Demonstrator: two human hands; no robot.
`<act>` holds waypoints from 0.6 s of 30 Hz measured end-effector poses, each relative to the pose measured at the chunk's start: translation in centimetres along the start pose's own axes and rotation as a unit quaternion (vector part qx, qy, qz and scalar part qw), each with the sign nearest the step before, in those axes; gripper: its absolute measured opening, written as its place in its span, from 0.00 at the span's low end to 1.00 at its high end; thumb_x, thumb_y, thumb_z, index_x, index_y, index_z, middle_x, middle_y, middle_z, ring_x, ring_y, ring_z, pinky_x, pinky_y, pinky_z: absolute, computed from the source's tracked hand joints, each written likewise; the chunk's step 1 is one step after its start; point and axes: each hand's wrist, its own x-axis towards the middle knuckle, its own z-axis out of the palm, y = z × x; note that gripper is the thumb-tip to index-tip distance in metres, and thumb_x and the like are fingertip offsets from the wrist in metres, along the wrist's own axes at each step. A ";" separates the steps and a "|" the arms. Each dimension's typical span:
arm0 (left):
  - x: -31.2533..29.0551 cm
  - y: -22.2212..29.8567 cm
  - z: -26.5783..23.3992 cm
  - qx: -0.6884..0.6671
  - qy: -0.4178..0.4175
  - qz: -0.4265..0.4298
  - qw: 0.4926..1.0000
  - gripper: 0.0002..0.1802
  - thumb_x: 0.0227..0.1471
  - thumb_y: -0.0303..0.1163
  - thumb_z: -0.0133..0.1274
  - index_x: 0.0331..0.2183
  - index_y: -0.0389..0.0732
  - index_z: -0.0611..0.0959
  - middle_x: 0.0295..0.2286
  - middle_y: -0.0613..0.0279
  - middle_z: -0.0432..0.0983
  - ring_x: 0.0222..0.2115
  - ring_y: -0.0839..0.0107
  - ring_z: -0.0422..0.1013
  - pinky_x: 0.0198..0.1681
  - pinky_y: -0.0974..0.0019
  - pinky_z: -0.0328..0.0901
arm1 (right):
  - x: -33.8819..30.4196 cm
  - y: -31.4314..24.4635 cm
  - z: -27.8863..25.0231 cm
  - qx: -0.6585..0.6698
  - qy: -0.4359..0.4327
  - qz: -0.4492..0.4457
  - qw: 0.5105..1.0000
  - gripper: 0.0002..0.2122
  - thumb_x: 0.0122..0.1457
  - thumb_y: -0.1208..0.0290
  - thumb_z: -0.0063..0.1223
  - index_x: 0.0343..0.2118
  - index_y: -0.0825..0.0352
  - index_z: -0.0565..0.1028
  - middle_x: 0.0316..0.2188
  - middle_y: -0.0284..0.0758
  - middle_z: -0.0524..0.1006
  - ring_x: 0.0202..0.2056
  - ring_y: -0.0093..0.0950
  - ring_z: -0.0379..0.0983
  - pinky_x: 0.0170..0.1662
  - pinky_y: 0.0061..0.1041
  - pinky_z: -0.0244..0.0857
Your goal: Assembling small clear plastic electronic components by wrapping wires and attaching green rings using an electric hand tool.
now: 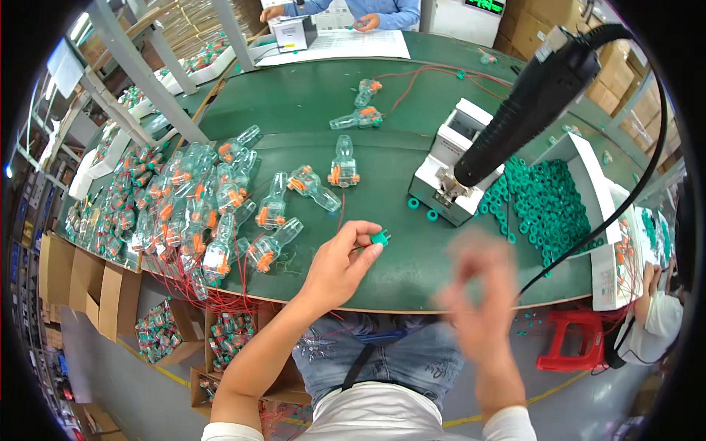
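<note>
My left hand (340,266) pinches a small green plastic piece (379,237) with short prongs, above the near part of the green bench (397,283). To its right, my right hand (482,298) is smeared by motion near the bench's front edge; its fingers cannot be made out. Left of my left hand lie several transparent bottle-shaped housings with orange parts, the closest being one housing (273,246). Another housing (343,163) lies beyond the hand. A black electric screwdriver (529,110) slants down into a white feeder box (445,180), with loose green rings (432,215) beside it.
Many green rings (548,209) are heaped by a white tray (604,213) at right; a black cable (625,209) loops past it. A large pile of housings (184,184) and red wires (213,298) covers the left. A red stool (570,342) stands below. Across the bench sits a person (382,11).
</note>
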 end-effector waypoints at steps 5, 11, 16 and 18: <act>-0.5 -1.2 4.3 0.119 -0.030 0.021 0.992 0.13 0.52 0.27 0.60 0.42 0.41 0.80 0.32 0.64 0.78 0.25 0.75 0.68 0.32 0.72 0.65 | 14.9 1.3 -1.7 0.246 0.148 -0.012 0.958 0.23 0.65 0.63 0.53 0.57 0.70 0.62 0.39 0.36 0.75 0.40 0.23 0.72 0.47 0.28 0.66; -0.6 -2.8 6.1 0.288 0.031 0.179 0.940 0.12 0.46 0.25 0.61 0.37 0.43 0.81 0.28 0.62 0.75 0.33 0.64 0.73 0.35 0.62 0.63 | 15.4 5.6 1.3 0.350 0.120 -0.082 0.925 0.17 0.68 0.61 0.48 0.51 0.68 0.64 0.30 0.35 0.74 0.25 0.21 0.71 0.28 0.22 0.68; -2.1 -3.9 6.2 0.297 0.018 0.242 0.924 0.11 0.45 0.26 0.62 0.35 0.43 0.82 0.30 0.64 0.76 0.35 0.64 0.72 0.38 0.61 0.62 | 14.9 8.1 2.0 0.316 0.157 -0.119 0.928 0.23 0.67 0.54 0.46 0.54 0.69 0.62 0.26 0.36 0.72 0.21 0.23 0.69 0.25 0.23 0.66; -2.4 -3.6 6.2 0.298 0.005 0.268 0.916 0.11 0.45 0.27 0.62 0.35 0.43 0.83 0.32 0.64 0.77 0.36 0.64 0.72 0.38 0.61 0.62 | 14.8 9.1 2.6 0.292 0.158 -0.130 0.934 0.31 0.66 0.46 0.45 0.58 0.72 0.61 0.26 0.36 0.72 0.21 0.24 0.70 0.25 0.23 0.67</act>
